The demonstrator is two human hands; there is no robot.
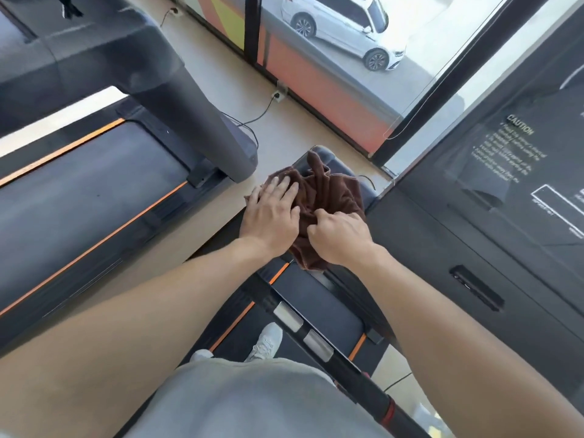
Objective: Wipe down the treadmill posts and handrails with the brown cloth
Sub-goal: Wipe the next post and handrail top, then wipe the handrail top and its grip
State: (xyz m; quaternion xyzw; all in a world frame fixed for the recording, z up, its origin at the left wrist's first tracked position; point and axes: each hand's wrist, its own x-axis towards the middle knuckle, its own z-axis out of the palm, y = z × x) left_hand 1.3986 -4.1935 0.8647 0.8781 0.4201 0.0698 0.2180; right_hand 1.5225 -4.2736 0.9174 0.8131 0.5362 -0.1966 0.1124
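Cloth: the brown cloth [328,197] lies bunched on the front end of the treadmill [316,298] the person stands on, one twisted fold sticking up toward the window.
Left hand: the left hand [271,213] lies flat on the cloth's left edge, fingers straight and spread, pressing down; nothing is gripped.
Right hand: the right hand [341,235] sits on the cloth's near right part, fingers curled, pinching a fold of the fabric.
Handrail: a dark rail [319,339] with two silver pads runs across the belt, below the hands.
Console: a dark panel with a CAUTION label [505,159] fills the right side, just beside the cloth.
Neighbour: a second treadmill [94,197] with orange stripes lies to the left, its post [189,115] rising near the cloth.
Shoes: white shoes [265,343] stand on the belt.
Outside: a white car [341,26] shows through the window.
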